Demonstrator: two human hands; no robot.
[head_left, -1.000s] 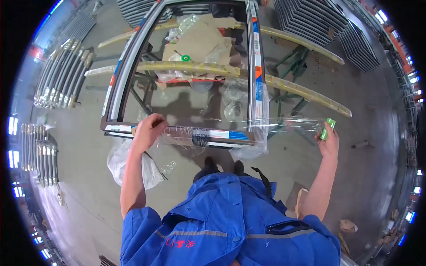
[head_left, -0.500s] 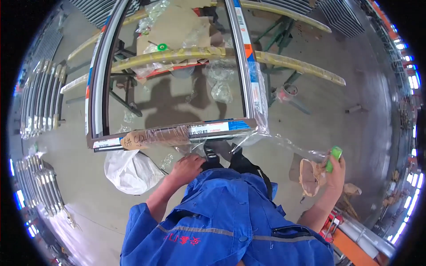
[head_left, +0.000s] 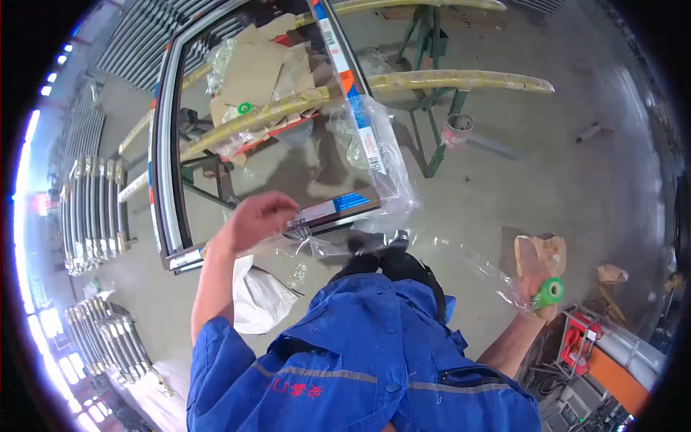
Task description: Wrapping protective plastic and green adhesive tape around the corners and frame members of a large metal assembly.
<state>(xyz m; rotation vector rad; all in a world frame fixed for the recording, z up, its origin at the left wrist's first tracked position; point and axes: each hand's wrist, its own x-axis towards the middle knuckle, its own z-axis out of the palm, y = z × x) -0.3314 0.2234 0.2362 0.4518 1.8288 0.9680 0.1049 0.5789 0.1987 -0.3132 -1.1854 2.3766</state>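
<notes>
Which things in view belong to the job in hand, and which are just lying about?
Apparently in the job:
dark frame, at the left hand
green roll, in the right hand
clear film on the frame's corner
yellow-wrapped bars beneath the frame

Apparently just lying about:
white sack
brown cardboard
bundled bars

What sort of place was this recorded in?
Likely a factory or workshop: a large frame lies over yellow beams on green trestles, with grey bars grouped at left.

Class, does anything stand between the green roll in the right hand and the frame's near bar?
Nothing solid is visible between them: only clear film trails from the green roll in the right hand toward the near bar.
</notes>
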